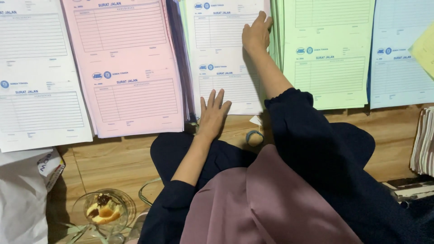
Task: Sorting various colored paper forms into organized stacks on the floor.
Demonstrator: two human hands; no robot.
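Several stacks of printed form sheets lie side by side on a wooden floor. My left hand [212, 113] rests flat, fingers apart, on the near edge of the middle white stack [221, 54]. At the far right edge of that same stack, my right hand [256, 32] reaches forward with its fingers curled over the edge, beside the green stack [330, 54]. A pink stack [126, 68] lies to the left of my left hand. Both arms wear dark sleeves.
Another white stack [36, 72] is at far left, a blue stack [400, 58] at far right with a yellow sheet [425, 47]. A glass dish with food [104, 210] and a white bag [22, 194] sit lower left. Folded cloth [422, 140] lies right. A small ring [254, 137] lies on the floor.
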